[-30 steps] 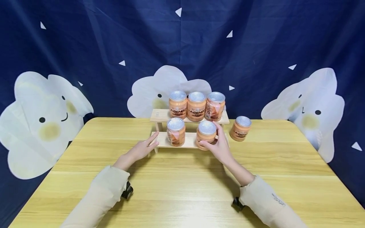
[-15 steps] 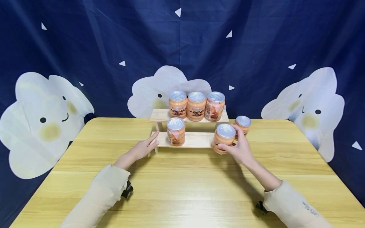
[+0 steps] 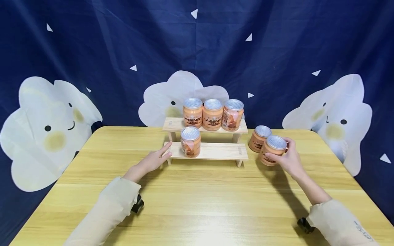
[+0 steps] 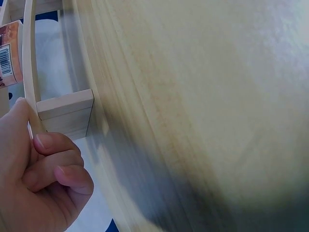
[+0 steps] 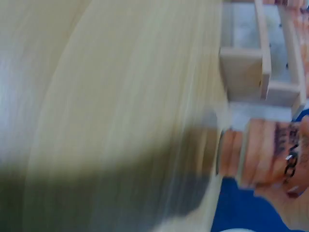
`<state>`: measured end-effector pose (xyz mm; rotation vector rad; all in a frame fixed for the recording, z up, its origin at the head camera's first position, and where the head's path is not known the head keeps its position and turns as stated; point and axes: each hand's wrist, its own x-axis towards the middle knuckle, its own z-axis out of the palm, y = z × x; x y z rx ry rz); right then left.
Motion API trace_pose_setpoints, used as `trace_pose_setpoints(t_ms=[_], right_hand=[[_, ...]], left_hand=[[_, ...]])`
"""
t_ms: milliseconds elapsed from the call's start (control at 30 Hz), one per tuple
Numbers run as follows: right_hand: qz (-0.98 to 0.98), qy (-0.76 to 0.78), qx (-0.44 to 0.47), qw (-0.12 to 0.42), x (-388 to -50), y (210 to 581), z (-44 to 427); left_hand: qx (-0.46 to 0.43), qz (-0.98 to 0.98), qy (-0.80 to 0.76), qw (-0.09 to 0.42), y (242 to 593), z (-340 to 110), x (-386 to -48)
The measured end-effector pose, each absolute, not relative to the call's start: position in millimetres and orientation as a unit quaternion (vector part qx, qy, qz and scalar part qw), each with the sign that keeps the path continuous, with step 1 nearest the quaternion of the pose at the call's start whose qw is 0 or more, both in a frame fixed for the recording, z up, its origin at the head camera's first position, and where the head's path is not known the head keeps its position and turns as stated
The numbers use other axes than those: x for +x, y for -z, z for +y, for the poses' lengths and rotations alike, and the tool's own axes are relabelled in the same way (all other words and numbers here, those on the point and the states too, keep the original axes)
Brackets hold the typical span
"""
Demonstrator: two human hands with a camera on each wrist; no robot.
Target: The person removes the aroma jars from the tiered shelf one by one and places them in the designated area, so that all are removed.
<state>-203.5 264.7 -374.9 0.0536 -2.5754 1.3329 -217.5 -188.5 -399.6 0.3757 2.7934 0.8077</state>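
Observation:
My right hand point(image 3: 290, 160) grips an orange jar point(image 3: 271, 155) with a silver lid, thumb in front and fingers round its far side. In the right wrist view this jar point(image 5: 265, 152) appears raised a little off the table. Just behind it and to its left, a similar jar point(image 3: 257, 141) stands on the table. My left hand point(image 3: 150, 160) holds the left end of a two-tier wooden rack point(image 3: 223, 151); the left wrist view shows thumb and index finger pinching the lower board point(image 4: 30, 63). One jar point(image 3: 191, 145) stands on the lower board, left of its middle.
Three jars stand side by side on the upper board point(image 3: 169, 124): a left one point(image 3: 193, 114), a middle one point(image 3: 212, 116) and a right one point(image 3: 233, 116). The rack sits near the far edge of the wooden table point(image 3: 197, 198). Behind hangs a blue curtain point(image 3: 197, 41) with clouds.
My right hand has carried its jar from the right part of the lower board rightward, off the rack, to beside the jar on the table. The left hand has stayed at the rack's left end.

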Motion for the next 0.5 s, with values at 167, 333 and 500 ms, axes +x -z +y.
trace_pose_setpoints(t_ms=[167, 333, 500], right_hand=[[-0.892, -0.437, -0.017, 0.112, -213.9, 383.9, 284.1], [-0.891, -0.440, -0.044, 0.104, -225.9, 388.9, 297.0], [-0.890, -0.443, -0.049, 0.095, -236.7, 388.8, 304.1]], left_hand=[[0.124, 0.948, -0.272, 0.111, 401.0, -188.5, -218.9], [0.123, 0.948, -0.271, 0.112, 402.9, -188.6, -219.9], [0.132, 0.948, -0.270, 0.100, 404.0, -189.2, -221.3]])
